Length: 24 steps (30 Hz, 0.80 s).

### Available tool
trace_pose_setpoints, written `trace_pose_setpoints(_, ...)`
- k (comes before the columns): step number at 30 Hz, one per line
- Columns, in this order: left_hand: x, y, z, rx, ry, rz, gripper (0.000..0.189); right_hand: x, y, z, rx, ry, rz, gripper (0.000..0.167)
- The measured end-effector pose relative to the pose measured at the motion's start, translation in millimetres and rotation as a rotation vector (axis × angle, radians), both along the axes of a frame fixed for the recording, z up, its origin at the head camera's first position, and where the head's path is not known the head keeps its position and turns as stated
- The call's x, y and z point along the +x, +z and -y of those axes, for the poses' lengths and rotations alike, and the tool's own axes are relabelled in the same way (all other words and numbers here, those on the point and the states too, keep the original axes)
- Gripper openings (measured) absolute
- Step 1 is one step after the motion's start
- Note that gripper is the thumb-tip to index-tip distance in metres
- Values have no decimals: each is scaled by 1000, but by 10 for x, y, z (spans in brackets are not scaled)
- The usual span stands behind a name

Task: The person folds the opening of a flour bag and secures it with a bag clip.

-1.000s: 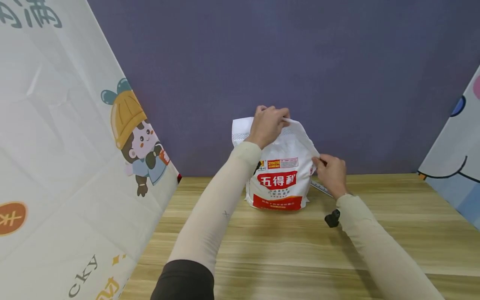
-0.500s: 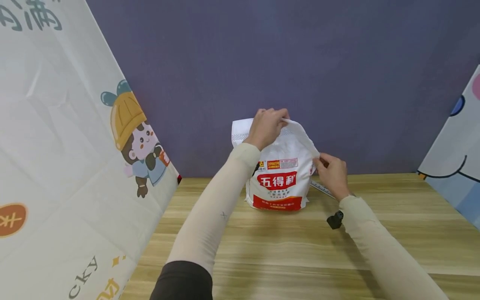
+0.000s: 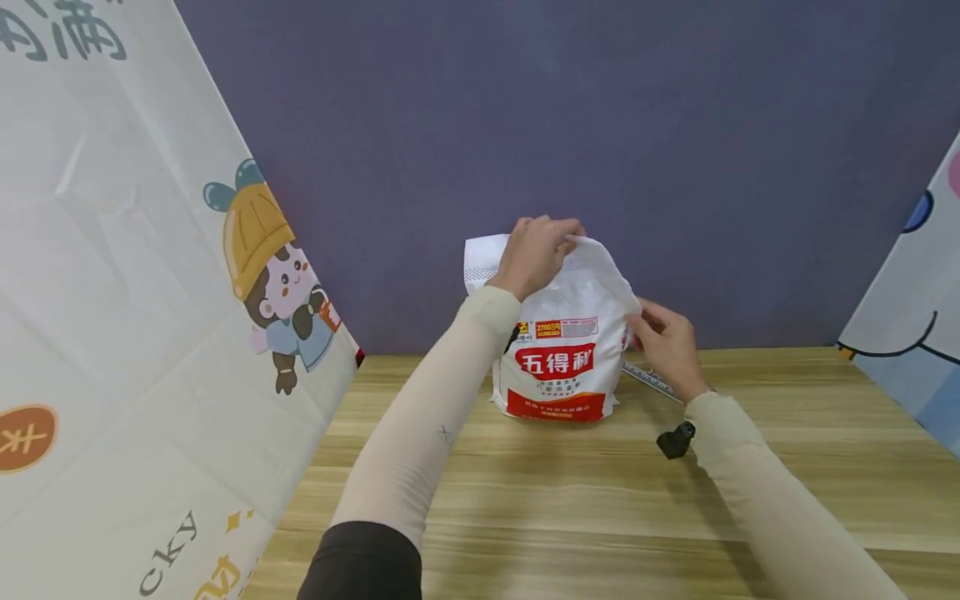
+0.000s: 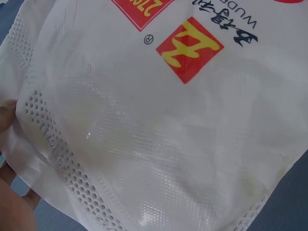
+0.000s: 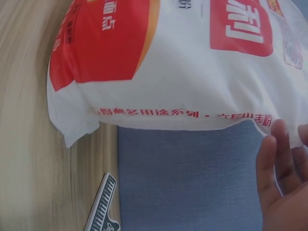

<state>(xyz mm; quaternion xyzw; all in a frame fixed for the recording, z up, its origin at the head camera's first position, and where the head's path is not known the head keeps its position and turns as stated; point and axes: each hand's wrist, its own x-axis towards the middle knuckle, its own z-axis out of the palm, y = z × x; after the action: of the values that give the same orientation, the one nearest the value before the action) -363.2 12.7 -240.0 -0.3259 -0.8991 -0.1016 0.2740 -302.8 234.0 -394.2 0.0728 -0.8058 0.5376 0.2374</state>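
A white plastic flour bag (image 3: pixel 558 358) with red printing stands upright on the table against the back wall. My left hand (image 3: pixel 532 254) pinches its top edge near the middle. In the left wrist view, the thumb (image 4: pixel 6 114) lies on the front of the dotted seam and the other fingers are behind the edge. At the upper right corner of the flour bag (image 5: pixel 183 86), my right hand (image 3: pixel 666 346) holds the edge between thumb and fingers. The right wrist view shows those fingers (image 5: pixel 285 156) slightly spread, with the grip partly cut off by the frame.
A flat piece (image 3: pixel 651 381) with a piano-key-like pattern lies on the wood-grain table (image 3: pixel 585 500), right of and partly behind the bag. A dark blue-grey wall (image 3: pixel 675 150) rises behind. Printed white panels (image 3: pixel 112 275) border both sides. A black wrist camera (image 3: pixel 675 440) hangs below the right wrist.
The right hand has shifted slightly right and its fingers look a little more spread at the bag's corner. The left hand and bag hold nearly the same place.
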Motion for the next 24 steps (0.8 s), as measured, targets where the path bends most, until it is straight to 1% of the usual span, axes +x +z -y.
trace_pose_setpoints(4,3,4,1,8,-11,-2,21,21,17,4,-56,33,9,42)
trace_pose_setpoints(12,6,-17,15,35,-38,1,18,54,1,21,-83,23,41,43)
trace_pose_setpoints(14,6,-25,19,34,-48,-5,18,63,-10,27,-93,32,37,43)
trace_pose_setpoints(19,4,-41,31,44,-72,-31,19,82,-33,28,-127,92,14,45)
trace_pose_setpoints(24,5,-54,43,52,-78,-69,15,75,-40,26,-160,122,28,42)
